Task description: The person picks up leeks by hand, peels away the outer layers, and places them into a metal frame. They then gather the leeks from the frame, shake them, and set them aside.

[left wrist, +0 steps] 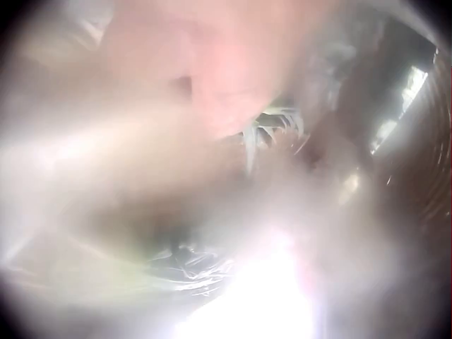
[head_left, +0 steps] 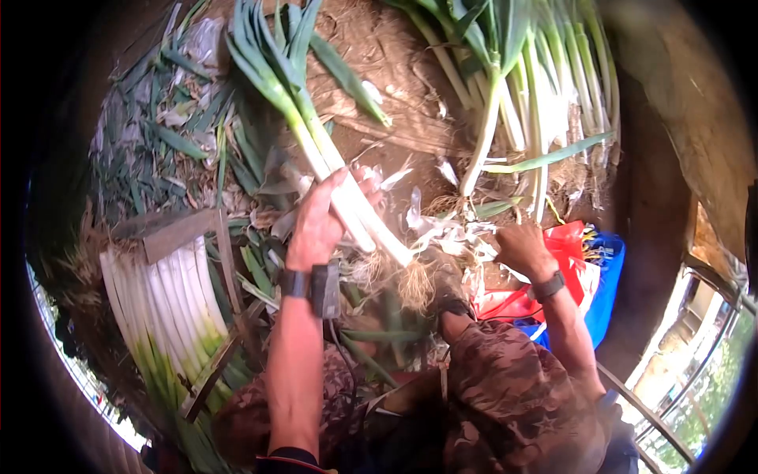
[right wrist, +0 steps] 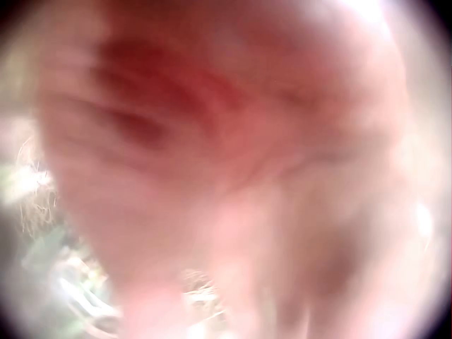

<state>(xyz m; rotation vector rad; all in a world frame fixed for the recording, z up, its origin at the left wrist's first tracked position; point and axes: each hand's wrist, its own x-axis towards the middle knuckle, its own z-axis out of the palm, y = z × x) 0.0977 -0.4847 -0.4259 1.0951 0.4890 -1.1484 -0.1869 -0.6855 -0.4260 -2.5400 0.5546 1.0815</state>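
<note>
Two leeks (head_left: 335, 170) lie slanted across my left hand (head_left: 317, 217), with the thumb over their white shanks and the fingers behind. Their green tops point up and away; their roots (head_left: 416, 284) hang toward my lap. In the left wrist view, blurred fingers (left wrist: 233, 78) show beside a pale shank. My right hand (head_left: 521, 246) is lowered, just below the root end of a leek (head_left: 539, 178) in the right-hand pile. The right wrist view shows its palm (right wrist: 212, 162) blurred and close, fingers stretching downward with nothing visible between them.
Several trimmed leeks (head_left: 170, 292) stand packed in a wooden frame (head_left: 170, 233) at left. Cut leaf scraps (head_left: 170, 134) cover the ground beyond it. More leeks (head_left: 568, 87) are piled at upper right. A red and blue bag (head_left: 602, 272) lies beside the right forearm; peelings (head_left: 434, 229) litter the middle.
</note>
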